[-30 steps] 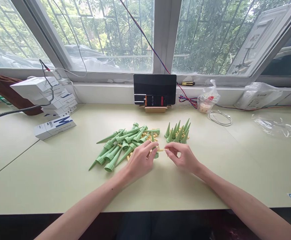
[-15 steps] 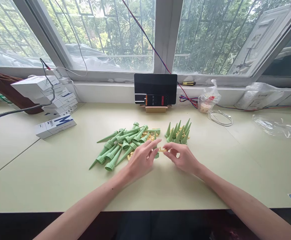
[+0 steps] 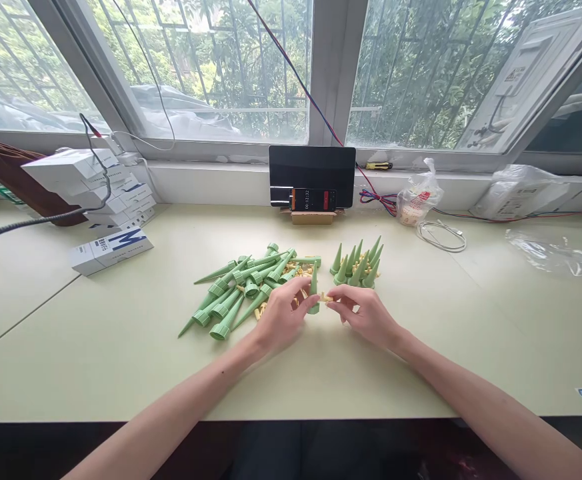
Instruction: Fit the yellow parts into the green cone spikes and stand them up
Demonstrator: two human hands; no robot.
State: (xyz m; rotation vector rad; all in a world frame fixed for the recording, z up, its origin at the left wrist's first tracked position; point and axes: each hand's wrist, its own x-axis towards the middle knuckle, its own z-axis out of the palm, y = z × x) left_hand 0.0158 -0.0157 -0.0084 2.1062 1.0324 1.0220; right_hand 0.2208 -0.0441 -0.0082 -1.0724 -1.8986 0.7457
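Note:
A green plastic watering spike [image 3: 314,283] stands upright, point up, on the table between my hands. My left hand [image 3: 285,310] is closed on its left side, the thumb across the lower part and the fingers behind. A small yellow plastic valve [image 3: 325,298] with a short stub is pinched between the thumb and fingertips of my right hand [image 3: 363,312], its left end close against the spike. Whether the two pieces touch, I cannot tell. Left of my left hand lies a loose heap of green spikes [image 3: 225,310] mixed with yellow valves [image 3: 298,272].
Behind my right hand several green spikes [image 3: 355,267] stand upright in a group with yellow pieces. A phone [image 3: 313,200] leans on a black screen [image 3: 313,167] at the back. White boxes [image 3: 113,250] are at left; a bagged cup [image 3: 415,203] and white cable [image 3: 441,237] at right.
The left fingers, raised off the spike half a second ago, have come down onto it. My right hand has turned the yellow valve slightly and keeps it close to the spike.

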